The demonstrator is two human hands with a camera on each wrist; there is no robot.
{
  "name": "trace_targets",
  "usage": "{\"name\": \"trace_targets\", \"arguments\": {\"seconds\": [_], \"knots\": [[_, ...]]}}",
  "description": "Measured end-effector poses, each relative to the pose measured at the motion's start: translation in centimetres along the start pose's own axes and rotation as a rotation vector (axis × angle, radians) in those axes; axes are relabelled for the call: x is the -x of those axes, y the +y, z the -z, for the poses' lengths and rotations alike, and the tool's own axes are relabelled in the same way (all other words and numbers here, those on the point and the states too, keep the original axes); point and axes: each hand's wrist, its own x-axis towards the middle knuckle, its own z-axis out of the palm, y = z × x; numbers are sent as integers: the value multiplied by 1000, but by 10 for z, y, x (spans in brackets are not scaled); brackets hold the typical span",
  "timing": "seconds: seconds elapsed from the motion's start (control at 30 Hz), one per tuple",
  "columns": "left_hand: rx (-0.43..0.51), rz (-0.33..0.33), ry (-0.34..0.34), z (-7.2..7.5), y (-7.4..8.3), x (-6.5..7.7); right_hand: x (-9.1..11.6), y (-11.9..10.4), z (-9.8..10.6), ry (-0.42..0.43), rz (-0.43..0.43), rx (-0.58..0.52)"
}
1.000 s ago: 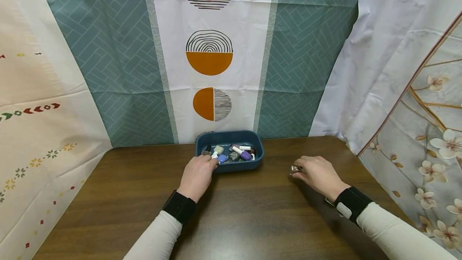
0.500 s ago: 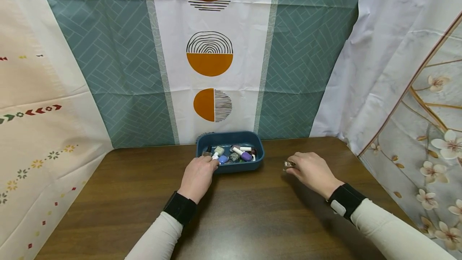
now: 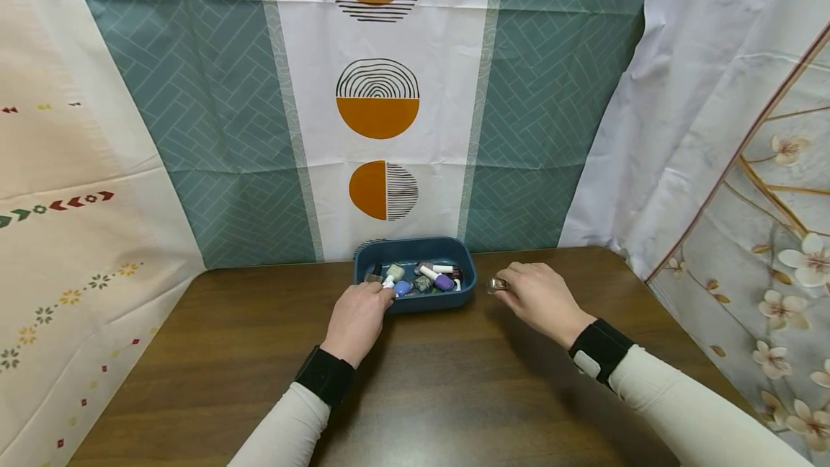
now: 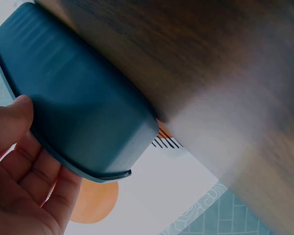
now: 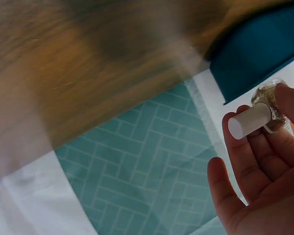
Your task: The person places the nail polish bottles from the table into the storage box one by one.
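Note:
A dark blue plastic bin stands at the back of the table, with several nail polish bottles lying in it. My left hand grips the bin's near left rim; in the left wrist view the thumb lies on the outer wall and the fingers pass over the rim. Just right of the bin, my right hand pinches a nail polish bottle above the table. That bottle has glittery gold contents and a white cap, which points away from the thumb in the right wrist view.
The brown wooden table runs up to a hanging cloth close behind the bin. A floral cloth hangs along the right side, a cream patterned cloth along the left.
My right hand has moved left with the nail polish bottle, from well right of the bin to close beside its right end. The left hand has stayed on the bin's rim.

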Motion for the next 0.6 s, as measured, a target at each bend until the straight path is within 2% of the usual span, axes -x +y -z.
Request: {"name": "trace_targets", "arguments": {"seconds": [0.27, 0.6], "knots": [[-13, 0, 4, -1, 0, 0, -15, -9, -4, 23, 29, 9], [-3, 6, -11, 0, 1, 0, -33, -19, -8, 14, 30, 7]]}}
